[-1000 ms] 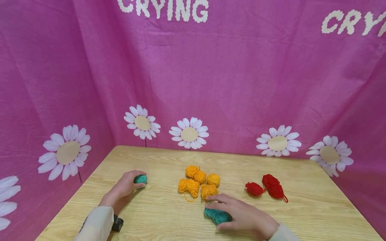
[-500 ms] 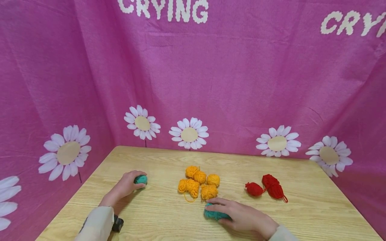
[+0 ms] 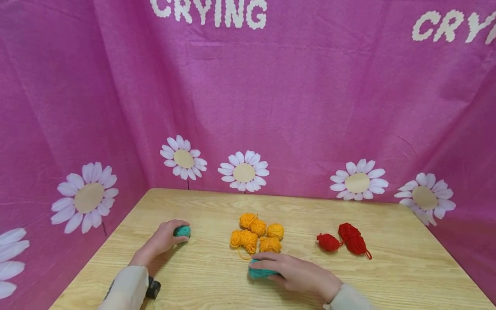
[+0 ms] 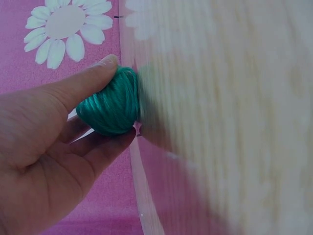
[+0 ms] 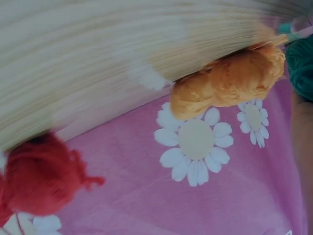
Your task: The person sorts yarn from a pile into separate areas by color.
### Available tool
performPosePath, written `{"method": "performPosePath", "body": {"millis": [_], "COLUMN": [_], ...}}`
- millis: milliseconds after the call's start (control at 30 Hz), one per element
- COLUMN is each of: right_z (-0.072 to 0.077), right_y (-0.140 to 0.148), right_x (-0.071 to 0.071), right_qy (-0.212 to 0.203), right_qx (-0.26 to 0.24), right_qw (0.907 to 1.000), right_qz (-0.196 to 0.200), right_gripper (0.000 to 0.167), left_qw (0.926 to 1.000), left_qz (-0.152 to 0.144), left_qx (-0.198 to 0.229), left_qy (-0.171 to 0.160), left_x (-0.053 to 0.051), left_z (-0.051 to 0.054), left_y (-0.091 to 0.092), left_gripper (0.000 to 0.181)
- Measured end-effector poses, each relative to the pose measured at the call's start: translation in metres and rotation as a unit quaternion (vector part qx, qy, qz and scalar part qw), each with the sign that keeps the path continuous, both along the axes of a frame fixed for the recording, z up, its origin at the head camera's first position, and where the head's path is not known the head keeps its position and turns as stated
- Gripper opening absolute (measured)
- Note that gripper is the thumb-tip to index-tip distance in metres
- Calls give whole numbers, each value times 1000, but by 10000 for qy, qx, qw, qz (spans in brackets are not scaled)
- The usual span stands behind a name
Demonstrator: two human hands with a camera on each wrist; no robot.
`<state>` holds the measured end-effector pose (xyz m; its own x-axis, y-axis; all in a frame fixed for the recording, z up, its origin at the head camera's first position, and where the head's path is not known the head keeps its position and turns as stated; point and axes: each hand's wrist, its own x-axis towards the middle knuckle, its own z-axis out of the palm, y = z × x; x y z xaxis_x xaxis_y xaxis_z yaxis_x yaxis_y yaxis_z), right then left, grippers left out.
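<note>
At the left of the table my left hand [image 3: 165, 237] holds a small green ball of yarn [image 3: 182, 231] between thumb and fingers. The left wrist view shows this green ball [image 4: 111, 104] resting against the tabletop, pinched from both sides. My right hand [image 3: 292, 272] grips a second green yarn bundle [image 3: 262, 270] near the front middle, its fingers over the top. Just beyond it lies a cluster of orange yarn balls [image 3: 269, 244]. In the right wrist view part of the green bundle [image 5: 302, 66] shows at the right edge, beside the orange yarn [image 5: 230, 81].
Two red yarn bundles [image 3: 353, 239] lie on the right side of the wooden table [image 3: 403, 267]. A loose orange strand [image 3: 243, 255] trails from the cluster. Pink cloth [image 3: 294, 107] with printed daisies hangs behind and beside the table.
My right hand has closed more over its green bundle and slid it left, in front of the orange cluster. The left hand keeps its place with its green ball.
</note>
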<state>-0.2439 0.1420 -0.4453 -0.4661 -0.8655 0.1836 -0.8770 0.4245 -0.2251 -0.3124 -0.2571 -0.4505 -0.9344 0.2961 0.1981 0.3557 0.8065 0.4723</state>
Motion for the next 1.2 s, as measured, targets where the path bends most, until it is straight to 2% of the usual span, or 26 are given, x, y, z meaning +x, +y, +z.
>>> {"method": "performPosePath", "body": {"millis": [167, 733, 1200], "right_z": [3, 11, 11], "right_y": [-14, -65, -88], "right_x": [-2, -19, -27], "right_qy": [97, -453, -374], "right_qx": [44, 7, -44], "right_qw": [9999, 9989, 9990], "right_qz": [66, 145, 225], "right_gripper": [56, 51, 50], "left_qw": [10000, 10000, 10000], "left_qz": [41, 3, 20], "left_qx": [30, 16, 32], "left_qy": [-50, -31, -60], "left_x": [-1, 0, 1], "left_z": [-1, 0, 1], "left_y": [0, -1, -1], "left_gripper": [40, 40, 40]}}
